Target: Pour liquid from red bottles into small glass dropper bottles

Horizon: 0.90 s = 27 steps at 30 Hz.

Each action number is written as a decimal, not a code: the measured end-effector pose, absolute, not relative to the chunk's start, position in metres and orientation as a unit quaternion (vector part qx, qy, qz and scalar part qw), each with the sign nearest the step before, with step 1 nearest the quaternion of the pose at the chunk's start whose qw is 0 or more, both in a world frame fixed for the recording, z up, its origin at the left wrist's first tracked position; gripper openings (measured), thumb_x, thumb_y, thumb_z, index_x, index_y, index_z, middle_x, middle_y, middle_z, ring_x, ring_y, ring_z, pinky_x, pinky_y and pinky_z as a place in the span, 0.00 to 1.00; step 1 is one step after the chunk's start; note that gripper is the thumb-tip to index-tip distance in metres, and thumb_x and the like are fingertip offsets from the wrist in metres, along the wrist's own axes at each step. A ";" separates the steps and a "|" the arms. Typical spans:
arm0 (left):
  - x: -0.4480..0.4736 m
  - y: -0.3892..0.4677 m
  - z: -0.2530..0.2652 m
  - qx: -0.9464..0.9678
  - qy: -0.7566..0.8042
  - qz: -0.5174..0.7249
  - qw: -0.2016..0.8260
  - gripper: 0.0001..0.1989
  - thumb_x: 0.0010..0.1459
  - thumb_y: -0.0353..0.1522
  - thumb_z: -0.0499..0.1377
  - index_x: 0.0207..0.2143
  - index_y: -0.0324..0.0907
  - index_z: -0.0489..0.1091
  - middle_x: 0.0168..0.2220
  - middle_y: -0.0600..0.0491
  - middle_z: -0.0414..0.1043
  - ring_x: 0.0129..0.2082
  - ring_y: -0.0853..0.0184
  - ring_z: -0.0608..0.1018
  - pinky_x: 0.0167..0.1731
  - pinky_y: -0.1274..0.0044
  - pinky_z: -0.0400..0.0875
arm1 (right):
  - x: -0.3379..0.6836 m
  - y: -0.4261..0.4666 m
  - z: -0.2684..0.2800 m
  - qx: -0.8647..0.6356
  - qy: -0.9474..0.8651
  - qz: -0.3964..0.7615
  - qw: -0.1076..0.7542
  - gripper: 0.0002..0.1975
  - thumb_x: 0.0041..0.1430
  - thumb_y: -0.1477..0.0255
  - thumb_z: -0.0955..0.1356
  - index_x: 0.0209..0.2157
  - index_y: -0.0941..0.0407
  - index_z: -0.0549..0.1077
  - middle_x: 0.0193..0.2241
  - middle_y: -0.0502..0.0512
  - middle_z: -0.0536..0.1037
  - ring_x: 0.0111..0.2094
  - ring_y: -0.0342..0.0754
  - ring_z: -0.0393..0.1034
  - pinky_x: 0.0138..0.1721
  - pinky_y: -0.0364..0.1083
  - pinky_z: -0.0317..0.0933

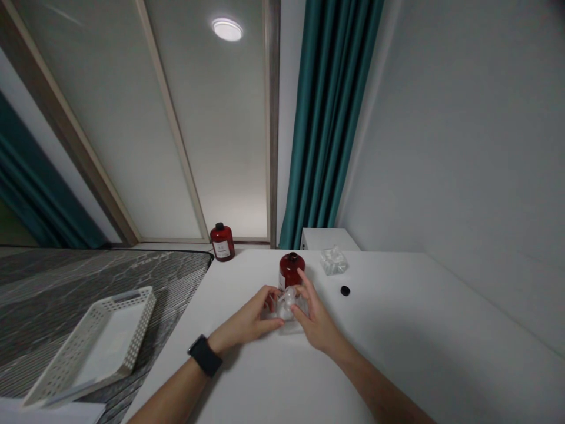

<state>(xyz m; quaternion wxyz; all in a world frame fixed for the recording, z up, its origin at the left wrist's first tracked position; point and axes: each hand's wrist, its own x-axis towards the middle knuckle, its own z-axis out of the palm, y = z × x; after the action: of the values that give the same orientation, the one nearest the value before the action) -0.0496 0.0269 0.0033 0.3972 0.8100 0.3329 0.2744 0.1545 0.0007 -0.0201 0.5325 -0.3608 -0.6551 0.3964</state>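
Note:
My left hand (260, 315), with a black watch on its wrist, curves its fingers round the left side of a clear, see-through object with a rounded top (288, 303). It may be glass or plastic; its exact kind does not show. From the right, my right hand (313, 315) grips the same object with thumb and fingers, the index finger stretched upward. Just behind stands a dark red bottle (291, 266), upright, its neck uncapped. A small black cap (345, 290) lies on the white table (273, 383) to the right of the bottle.
A second clear, faceted or crumpled object (334, 261) sits at the back right. Another red bottle (222, 242) with a black cap and white label stands at the table's far left corner. A white perforated basket (143, 330) rests left of the table, on a grey patterned surface.

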 end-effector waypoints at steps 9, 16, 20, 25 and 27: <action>-0.049 0.026 0.006 0.809 0.346 0.272 0.389 0.23 0.57 0.35 0.64 0.53 0.42 0.62 0.46 0.49 0.68 0.42 0.63 0.71 0.45 0.70 0.68 | 0.163 0.000 -0.015 -0.392 -0.660 0.422 0.483 0.36 0.64 0.70 0.65 0.69 0.48 0.47 0.52 0.57 0.73 0.53 0.50 0.69 0.56 0.54 0.60; -0.049 0.026 0.007 0.812 0.339 0.271 0.390 0.25 0.58 0.39 0.64 0.54 0.42 0.62 0.48 0.47 0.69 0.43 0.62 0.71 0.46 0.69 0.68 | 0.168 0.002 -0.013 -0.357 -0.666 0.462 0.465 0.39 0.65 0.69 0.65 0.70 0.49 0.40 0.55 0.58 0.72 0.58 0.51 0.65 0.60 0.55 0.56; -0.049 0.026 0.004 0.803 0.339 0.275 0.406 0.24 0.58 0.39 0.64 0.54 0.42 0.62 0.47 0.49 0.68 0.42 0.62 0.71 0.45 0.70 0.67 | 0.165 0.002 -0.014 -0.364 -0.660 0.458 0.472 0.40 0.64 0.70 0.65 0.70 0.50 0.39 0.52 0.58 0.74 0.56 0.51 0.67 0.58 0.54 0.58; -0.047 0.024 0.003 0.797 0.341 0.279 0.412 0.23 0.59 0.39 0.63 0.53 0.42 0.61 0.44 0.50 0.67 0.40 0.64 0.70 0.42 0.72 0.67 | 0.162 0.001 -0.016 -0.381 -0.666 0.422 0.483 0.39 0.64 0.70 0.65 0.70 0.50 0.40 0.52 0.58 0.74 0.54 0.50 0.69 0.57 0.54 0.59; -0.045 0.024 0.003 0.795 0.351 0.281 0.408 0.23 0.58 0.38 0.63 0.52 0.42 0.61 0.44 0.50 0.67 0.39 0.64 0.70 0.41 0.72 0.67 | 0.161 0.001 -0.017 -0.392 -0.668 0.409 0.482 0.38 0.64 0.70 0.64 0.70 0.50 0.42 0.54 0.58 0.74 0.55 0.51 0.69 0.58 0.55 0.59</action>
<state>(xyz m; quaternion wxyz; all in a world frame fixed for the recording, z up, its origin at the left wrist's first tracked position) -0.0454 0.0237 0.0035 0.4076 0.7950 0.3509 0.2806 0.1613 0.0009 -0.0174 0.4816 -0.3924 -0.6683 0.4093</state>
